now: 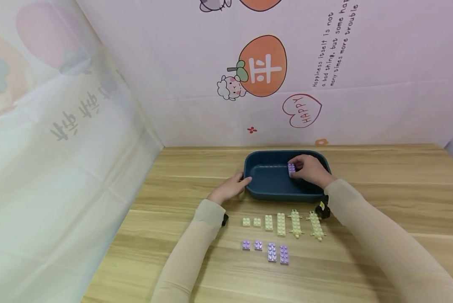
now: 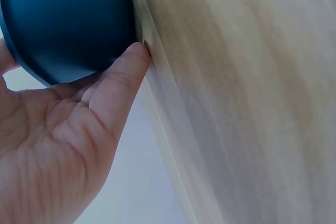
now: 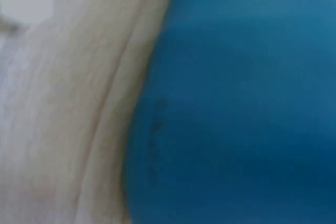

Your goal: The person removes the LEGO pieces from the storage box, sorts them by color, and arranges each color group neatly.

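Observation:
Inside the dark blue tray (image 1: pixel 271 196), toward its right end, my right hand (image 1: pixel 310 169) pinches a purple building brick (image 1: pixel 291 170) with studs. My left hand (image 1: pixel 229 187) grips the tray's left end, thumb over the rim. In the left wrist view the fingers of the left hand (image 2: pixel 63 129) lie along the outside of the tray wall (image 2: pixel 68 24). The right wrist view is blurred; the blue tray (image 3: pixel 241 98) fills much of it, and the right hand's fingers and the brick are out of sight there.
In front of the tray, pale yellow bricks (image 1: pixel 281 224) of several sizes form a row, with two pale bases with side pegs (image 1: pixel 296 223) at its right. Nearer lies a row of purple bricks (image 1: pixel 272 252). A patterned sheet (image 1: pixel 196 84) hangs behind the wooden table (image 1: pixel 188 164).

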The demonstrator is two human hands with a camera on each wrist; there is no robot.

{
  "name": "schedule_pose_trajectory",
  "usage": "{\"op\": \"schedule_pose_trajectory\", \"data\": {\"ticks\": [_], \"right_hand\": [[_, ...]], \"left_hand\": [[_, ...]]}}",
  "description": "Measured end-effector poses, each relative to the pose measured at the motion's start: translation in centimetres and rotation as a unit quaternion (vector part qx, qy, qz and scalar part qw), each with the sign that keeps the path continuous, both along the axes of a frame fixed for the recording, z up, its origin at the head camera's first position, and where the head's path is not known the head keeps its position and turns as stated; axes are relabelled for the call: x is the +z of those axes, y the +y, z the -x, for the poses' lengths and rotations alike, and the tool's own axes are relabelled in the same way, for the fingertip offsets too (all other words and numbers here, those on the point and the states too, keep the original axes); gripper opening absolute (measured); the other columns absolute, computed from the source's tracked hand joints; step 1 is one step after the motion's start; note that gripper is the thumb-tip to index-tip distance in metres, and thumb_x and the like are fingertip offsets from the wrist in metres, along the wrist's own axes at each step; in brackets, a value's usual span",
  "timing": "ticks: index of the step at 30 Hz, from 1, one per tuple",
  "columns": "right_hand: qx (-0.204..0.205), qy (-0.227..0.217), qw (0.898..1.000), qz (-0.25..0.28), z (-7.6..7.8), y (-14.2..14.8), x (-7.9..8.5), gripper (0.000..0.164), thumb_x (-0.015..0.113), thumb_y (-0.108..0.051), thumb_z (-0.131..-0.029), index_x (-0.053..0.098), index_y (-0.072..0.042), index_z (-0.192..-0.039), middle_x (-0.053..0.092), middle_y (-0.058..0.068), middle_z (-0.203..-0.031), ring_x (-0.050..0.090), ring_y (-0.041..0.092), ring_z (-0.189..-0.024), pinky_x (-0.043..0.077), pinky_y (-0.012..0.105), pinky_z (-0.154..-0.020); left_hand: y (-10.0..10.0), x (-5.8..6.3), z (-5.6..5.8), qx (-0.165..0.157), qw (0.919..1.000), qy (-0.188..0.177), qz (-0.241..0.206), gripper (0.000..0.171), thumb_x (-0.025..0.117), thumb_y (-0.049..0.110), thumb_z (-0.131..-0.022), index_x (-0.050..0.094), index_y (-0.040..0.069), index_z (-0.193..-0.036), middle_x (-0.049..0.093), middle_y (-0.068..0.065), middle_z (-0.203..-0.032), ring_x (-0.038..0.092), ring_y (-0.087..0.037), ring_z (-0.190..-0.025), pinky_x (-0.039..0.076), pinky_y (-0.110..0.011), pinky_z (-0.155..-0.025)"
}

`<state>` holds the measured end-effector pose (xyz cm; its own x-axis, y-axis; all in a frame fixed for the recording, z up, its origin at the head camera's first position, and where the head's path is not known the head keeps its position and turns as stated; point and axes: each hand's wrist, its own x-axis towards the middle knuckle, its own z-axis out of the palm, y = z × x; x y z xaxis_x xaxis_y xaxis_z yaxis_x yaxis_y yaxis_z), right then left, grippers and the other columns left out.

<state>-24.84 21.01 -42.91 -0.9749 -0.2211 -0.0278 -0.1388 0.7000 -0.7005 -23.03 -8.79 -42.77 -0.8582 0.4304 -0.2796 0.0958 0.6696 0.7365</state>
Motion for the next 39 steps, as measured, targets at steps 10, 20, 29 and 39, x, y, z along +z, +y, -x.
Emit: {"op": "schedule_pose_trajectory", "data": {"ticks": [10, 20, 29, 39], "right_hand": [[-0.011, -0.035, 0.997, 0.065, -0.1, 0.2, 0.4, 0.046, 0.071, -0.01, -0.087, 0.057, 0.0, -0.13, 0.058, 0.025, -0.12, 0.056, 0.034, -0.108, 0.051, 0.042, -0.086], [-0.016, -0.047, 0.995, 0.087, 0.0, 0.4, 0.3, 0.05, 0.073, -0.012, -0.086, 0.055, -0.001, -0.131, 0.057, 0.023, -0.122, 0.055, 0.033, -0.11, 0.049, 0.045, -0.092], [-0.013, -0.052, 0.994, 0.094, -0.3, 0.4, 0.7, 0.049, 0.073, -0.012, -0.086, 0.056, -0.001, -0.13, 0.057, 0.023, -0.123, 0.054, 0.033, -0.111, 0.049, 0.044, -0.092], [-0.022, -0.068, 0.991, 0.116, -0.6, 1.0, 1.3, 0.051, 0.072, -0.013, -0.087, 0.053, -0.003, -0.134, 0.056, 0.021, -0.122, 0.054, 0.029, -0.108, 0.052, 0.035, -0.08]], "left_hand": [[0.0, -0.2, 0.1, 0.006, 0.9997, -0.019, -0.011, 0.07, 0.036, 0.054, -0.101, 0.021, 0.014, -0.156, 0.042, -0.013, -0.15, 0.045, -0.027, -0.134, 0.032, -0.046, -0.115], [0.0, 0.0, 0.0, 0.009, 0.9998, -0.019, -0.008, 0.071, 0.036, 0.056, -0.1, 0.02, 0.015, -0.156, 0.044, -0.013, -0.149, 0.046, -0.026, -0.133, 0.032, -0.046, -0.114], [0.1, 0.0, 0.0, 0.008, 0.9998, -0.017, -0.006, 0.071, 0.036, 0.057, -0.1, 0.023, 0.015, -0.155, 0.056, -0.013, -0.133, 0.051, -0.024, -0.121, 0.036, -0.045, -0.111], [0.2, 0.2, -0.2, 0.011, 0.9997, -0.019, -0.011, 0.066, 0.036, 0.053, -0.101, 0.026, 0.015, -0.154, 0.055, -0.016, -0.133, 0.053, -0.026, -0.12, 0.037, -0.045, -0.109]]}}
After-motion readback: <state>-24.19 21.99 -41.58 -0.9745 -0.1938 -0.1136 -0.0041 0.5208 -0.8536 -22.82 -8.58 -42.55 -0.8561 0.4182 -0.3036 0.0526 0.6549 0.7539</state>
